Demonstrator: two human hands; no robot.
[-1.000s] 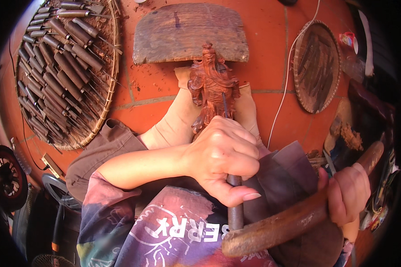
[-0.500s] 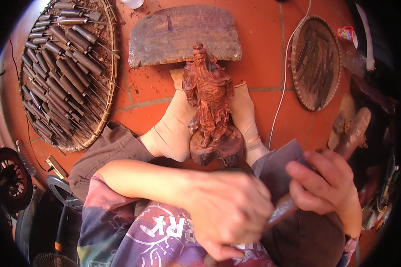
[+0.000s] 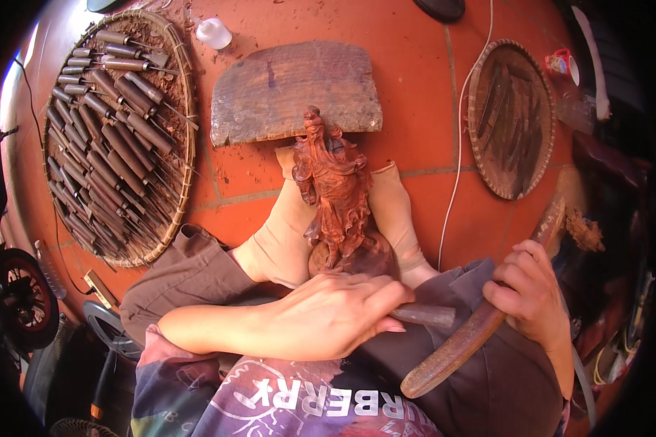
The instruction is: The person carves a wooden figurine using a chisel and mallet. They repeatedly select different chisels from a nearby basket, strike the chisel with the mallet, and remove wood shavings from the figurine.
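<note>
A reddish-brown carved wooden statue [image 3: 335, 178] of a bearded, robed figure stands between my feet. Its round base [image 3: 357, 256] is partly hidden behind my left hand [image 3: 353, 309]. That hand is closed on a chisel; the brown handle [image 3: 428, 315] sticks out to the right, while the blade cannot be seen. My right hand [image 3: 525, 295] grips a long, rounded wooden club [image 3: 452, 353] near its middle, over my right thigh. The club slants, its thick near end close to the chisel handle but apart from it.
A round woven tray [image 3: 189, 175] full of wood-handled carving tools lies at the left. Another tray [image 3: 474, 120] with thin tools is at the right. A worn board [image 3: 295, 91] lies beyond the statue. A white cable [image 3: 455, 167] crosses the tiles, and a small bottle [image 3: 213, 33] stands far left.
My left hand has drawn away from the right, up toward the statue's base, bringing the chisel handle into sight. My right fingers, earlier loosely stretched, now wrap the club. The whole view has shifted slightly.
</note>
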